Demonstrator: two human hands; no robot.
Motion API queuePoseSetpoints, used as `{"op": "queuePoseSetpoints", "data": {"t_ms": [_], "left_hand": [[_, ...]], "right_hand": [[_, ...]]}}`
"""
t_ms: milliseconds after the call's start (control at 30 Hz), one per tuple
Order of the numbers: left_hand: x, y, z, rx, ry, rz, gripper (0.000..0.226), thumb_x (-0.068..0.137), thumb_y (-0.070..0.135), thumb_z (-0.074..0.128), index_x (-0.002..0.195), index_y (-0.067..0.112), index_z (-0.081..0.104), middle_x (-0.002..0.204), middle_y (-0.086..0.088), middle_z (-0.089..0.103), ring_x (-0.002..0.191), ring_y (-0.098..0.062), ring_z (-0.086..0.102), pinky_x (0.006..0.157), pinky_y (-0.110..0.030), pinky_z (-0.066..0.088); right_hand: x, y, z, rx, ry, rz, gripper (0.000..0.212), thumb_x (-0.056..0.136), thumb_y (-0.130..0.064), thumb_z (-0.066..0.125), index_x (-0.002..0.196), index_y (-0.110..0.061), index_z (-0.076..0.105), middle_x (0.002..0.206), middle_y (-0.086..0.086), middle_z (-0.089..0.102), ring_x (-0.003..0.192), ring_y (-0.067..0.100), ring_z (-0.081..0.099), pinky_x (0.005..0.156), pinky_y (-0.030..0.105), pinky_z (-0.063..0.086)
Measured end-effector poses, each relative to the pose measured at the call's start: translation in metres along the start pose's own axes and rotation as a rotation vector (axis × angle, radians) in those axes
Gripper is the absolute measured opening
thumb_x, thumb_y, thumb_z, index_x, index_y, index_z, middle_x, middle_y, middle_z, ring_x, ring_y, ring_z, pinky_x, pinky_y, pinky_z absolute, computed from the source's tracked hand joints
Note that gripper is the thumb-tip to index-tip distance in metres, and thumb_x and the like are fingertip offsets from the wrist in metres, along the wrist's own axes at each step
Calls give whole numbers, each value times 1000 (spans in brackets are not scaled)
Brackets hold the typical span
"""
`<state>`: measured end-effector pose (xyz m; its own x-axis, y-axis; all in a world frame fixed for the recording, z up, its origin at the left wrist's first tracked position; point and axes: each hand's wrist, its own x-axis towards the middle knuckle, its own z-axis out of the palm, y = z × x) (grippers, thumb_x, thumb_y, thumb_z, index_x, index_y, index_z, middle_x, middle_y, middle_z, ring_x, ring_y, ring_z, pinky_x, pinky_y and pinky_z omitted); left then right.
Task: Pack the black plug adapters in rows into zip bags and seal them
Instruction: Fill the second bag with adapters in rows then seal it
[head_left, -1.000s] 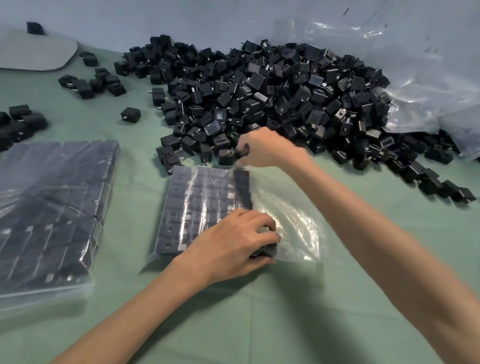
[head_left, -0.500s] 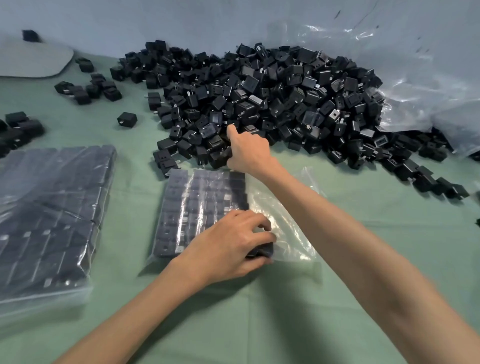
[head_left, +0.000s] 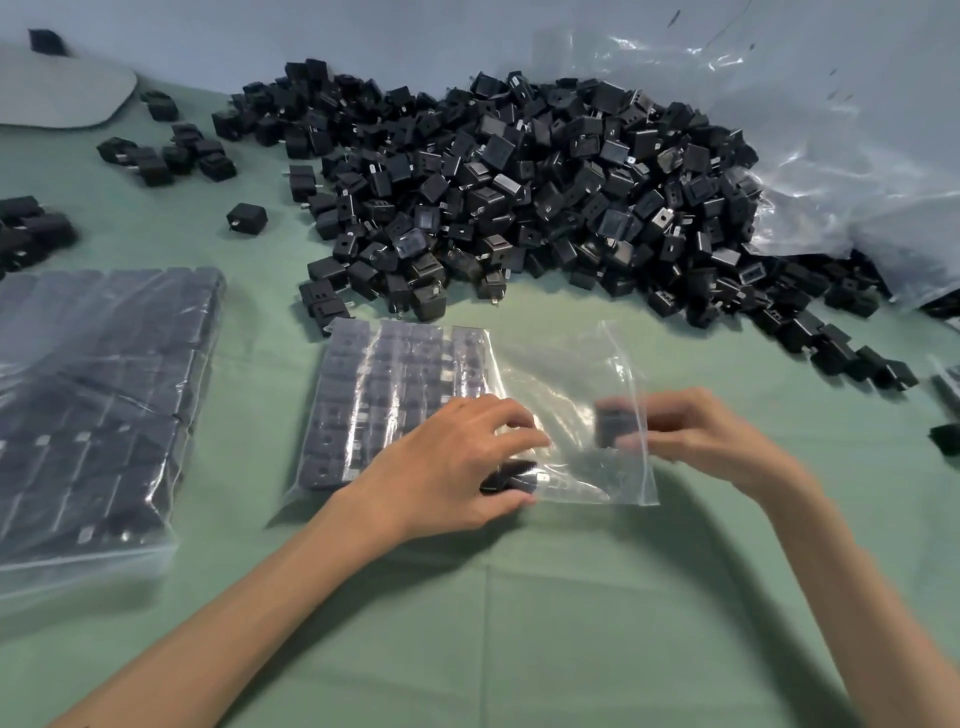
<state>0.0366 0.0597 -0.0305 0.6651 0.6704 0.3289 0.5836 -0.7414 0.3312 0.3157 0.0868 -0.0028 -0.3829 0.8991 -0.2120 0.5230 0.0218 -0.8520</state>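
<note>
green table (head_left: 571, 623), adapter pile (head_left: 519, 192), zip bags (head_left: 561, 384)

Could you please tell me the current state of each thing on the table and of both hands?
zip bag: mouth open, rows filling its left part only.
filled bags: packed with rows; seal not visible.
adapter pile: loose, unpacked.
left hand: pinches near adapter through the film.
right hand: pinches blurred adapter at the bag's mouth.

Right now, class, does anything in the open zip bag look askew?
Yes: one tilted adapter under the left hand lies slanted, prong sideways, out of line with the packed rows in the zip bag.
</note>
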Motion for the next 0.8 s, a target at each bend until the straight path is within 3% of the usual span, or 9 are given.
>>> {"op": "queuePoseSetpoints", "data": {"t_ms": [100, 167, 267, 400, 533, 633, 700, 800], "left_hand": [[1, -1, 0, -22, 37, -43, 74, 77, 46, 74, 139, 18, 44, 131, -2, 50, 120, -16, 46, 104, -34, 36], [1, -2, -1, -53, 46, -88, 84, 77, 52, 71, 144, 20, 33, 136, -1, 43, 124, -16, 42, 107, -36, 36], [0, -4, -1, -97, 51, -133, 90, 76, 58, 66, 147, 21, 26, 138, 1, 37, 127, -14, 38, 109, -36, 35], [1, -5, 0, -127, 56, -156, 91, 75, 61, 63, 148, 23, 24, 139, 3, 35, 127, -10, 36, 109, -34, 34], [1, -5, -1, -132, 67, -160, 91, 75, 59, 66, 148, 21, 27, 138, 2, 37, 127, -13, 39, 108, -38, 38], [1, -4, -1, -135, 69, -157, 91, 75, 58, 67, 148, 20, 27, 138, 2, 38, 126, -13, 40, 108, -38, 39], [1, -4, -2, -135, 67, -155, 91, 75, 57, 68, 148, 20, 27, 138, 2, 37, 126, -12, 39, 108, -36, 37], [1, -3, -2, -142, 61, -163, 92, 76, 59, 65, 149, 21, 23, 139, 3, 36, 127, -11, 37, 110, -34, 35]], "right_hand": [[19, -10, 15, 6, -103, -70, 40, 84, -6, 69, 113, -32, 68, 107, -10, 72, 101, 7, 67, 87, 21, 52], [30, -12, 23, -10, -154, -106, 33, 88, -6, 65, 118, -22, 68, 113, -4, 71, 105, 13, 66, 93, 27, 51], [38, -12, 34, 19, -197, -142, 30, 92, -6, 60, 121, -12, 64, 114, -5, 70, 104, 14, 66, 87, 21, 50], [39, -14, 34, -72, -239, -164, 36, 91, -11, 61, 124, -25, 59, 110, -23, 68, 103, -2, 63, 86, 12, 45], [38, -15, 35, -69, -319, -134, 40, 87, -16, 63, 124, -29, 57, 107, -9, 69, 102, 7, 64, 91, 23, 48], [44, -21, 42, -252, -210, -291, 40, 89, -7, 64, 125, -25, 58, 104, 0, 67, 92, 11, 64, 81, 25, 51], [46, -20, 48, -213, -159, -354, 34, 91, -4, 62, 124, -11, 62, 111, 3, 68, 99, 12, 66, 83, 25, 52], [42, -16, 55, -92, -132, -295, 43, 86, -24, 66, 125, -7, 61, 113, 0, 68, 104, 12, 64, 89, 28, 50]]}}
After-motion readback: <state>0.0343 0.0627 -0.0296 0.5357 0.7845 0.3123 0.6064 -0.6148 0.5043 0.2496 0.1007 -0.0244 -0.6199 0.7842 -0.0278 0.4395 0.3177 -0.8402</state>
